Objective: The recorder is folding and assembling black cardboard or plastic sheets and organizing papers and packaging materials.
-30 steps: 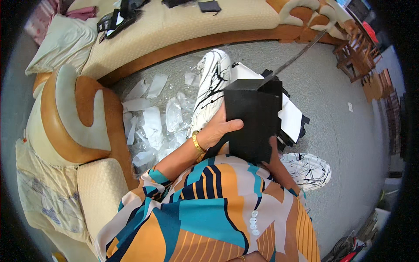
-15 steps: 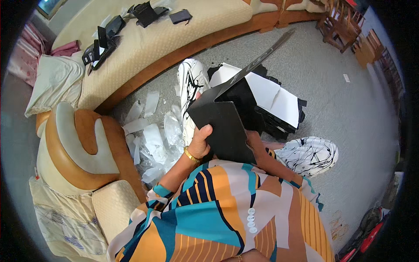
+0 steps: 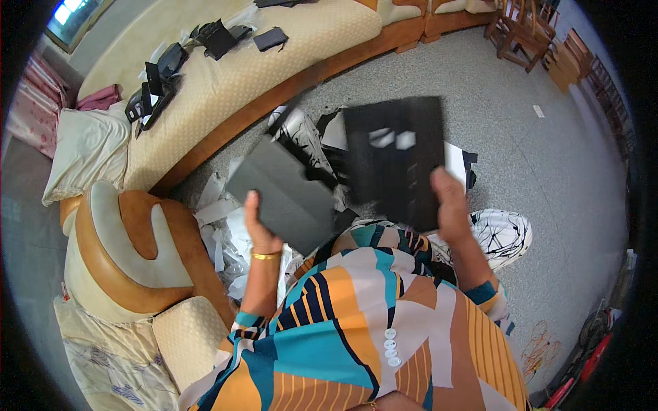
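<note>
My left hand grips a dark grey-black cardboard panel, thumb on its face and fingers hidden beneath. Along its far side stick out narrow blurred flaps. In my right hand is a black cardboard panel with white printed shapes, the thumb over its right edge. Both panels are in front of my lap, and a gap shows between their upper parts. Whether they join lower down I cannot tell. Behind them on the floor lies a pile of black and white cardboard, mostly covered.
Clear plastic wrappings litter the floor at the left, beside the sofa arm. Several black boxes and pouches sit on the long curved sofa. My patterned white shoe is at the right. Wooden chairs stand far right.
My hands have moved apart, the left one leftward and the right one rightward. The folded black cardboard has been spread into two panels, and white printed shapes now show on the right one.
</note>
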The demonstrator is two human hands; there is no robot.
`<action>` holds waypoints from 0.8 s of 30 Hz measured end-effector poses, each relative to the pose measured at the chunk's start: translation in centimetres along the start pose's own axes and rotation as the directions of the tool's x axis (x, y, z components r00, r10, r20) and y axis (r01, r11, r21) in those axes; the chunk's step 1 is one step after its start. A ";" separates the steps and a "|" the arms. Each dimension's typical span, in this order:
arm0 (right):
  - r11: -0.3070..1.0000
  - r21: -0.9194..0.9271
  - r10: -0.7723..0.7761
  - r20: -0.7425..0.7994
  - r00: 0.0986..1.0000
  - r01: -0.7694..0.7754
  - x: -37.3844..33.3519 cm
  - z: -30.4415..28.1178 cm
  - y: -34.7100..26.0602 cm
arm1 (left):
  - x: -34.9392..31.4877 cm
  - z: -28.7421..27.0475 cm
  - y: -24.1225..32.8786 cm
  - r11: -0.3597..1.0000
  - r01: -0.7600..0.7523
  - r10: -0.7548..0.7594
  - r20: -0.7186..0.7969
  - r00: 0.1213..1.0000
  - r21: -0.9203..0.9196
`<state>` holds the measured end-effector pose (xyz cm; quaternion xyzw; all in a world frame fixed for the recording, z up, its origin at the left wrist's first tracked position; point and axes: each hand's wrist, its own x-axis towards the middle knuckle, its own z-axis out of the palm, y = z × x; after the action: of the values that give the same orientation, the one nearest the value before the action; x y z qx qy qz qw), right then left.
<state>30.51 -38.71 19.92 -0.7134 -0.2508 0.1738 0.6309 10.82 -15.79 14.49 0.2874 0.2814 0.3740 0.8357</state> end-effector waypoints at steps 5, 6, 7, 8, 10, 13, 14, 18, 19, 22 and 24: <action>0.855 0.487 0.220 -0.032 0.975 -0.177 1.8 -3.2 -0.5 | 1.5 -6.4 2.4 0.940 0.153 -0.081 0.236 0.968 -0.306; 0.807 0.552 0.287 -0.055 0.956 -0.210 1.6 -2.8 -0.4 | 2.1 -7.5 1.8 0.940 0.148 -0.079 0.225 0.971 -0.306; 0.752 0.614 0.354 -0.073 0.932 -0.238 1.5 -2.3 -0.4 | 3.3 -8.3 1.2 0.942 0.094 -0.061 0.111 0.992 -0.323; 0.749 0.614 0.357 -0.055 0.933 -0.250 1.4 -1.6 -0.7 | 4.3 -9.2 0.7 0.941 0.031 -0.037 -0.010 0.999 -0.336; 0.654 0.640 0.505 0.028 0.863 -0.404 0.7 -0.5 -1.5 | 6.0 -11.3 -0.6 0.975 -0.020 0.015 -0.027 1.000 -0.221; 0.667 0.640 0.407 0.119 0.906 -0.383 0.4 -1.1 1.3 | 7.4 -14.0 -2.8 0.860 -0.016 0.025 0.011 1.000 -0.510; 0.663 0.653 0.326 0.187 0.927 -0.365 0.3 -1.0 1.8 | 7.4 -14.1 -3.0 0.862 -0.013 0.020 0.009 1.000 -0.506; 0.607 0.672 0.393 0.210 0.895 -0.424 -0.2 -1.0 2.7 | 9.0 -17.0 -5.5 0.898 0.072 -0.195 -0.246 0.950 -0.434; 0.620 0.658 0.360 0.247 0.900 -0.429 -0.2 -0.9 3.1 | 9.8 -18.6 -6.4 0.894 0.104 -0.280 -0.362 0.889 -0.435; 0.685 0.584 0.372 0.234 0.898 -0.436 -0.1 -0.2 1.7 | 12.5 -25.8 -7.7 0.674 0.336 -0.707 -0.443 0.551 -0.658; 0.730 0.563 0.280 0.269 0.921 -0.387 -0.3 0.2 1.4 | 11.4 -22.8 -7.1 0.890 0.256 -0.448 -0.616 0.648 -0.378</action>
<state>30.35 -38.85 18.53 -0.4896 -0.1008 0.4142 0.7606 4.92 -4.68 -8.74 -0.0438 0.5706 0.3153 0.7570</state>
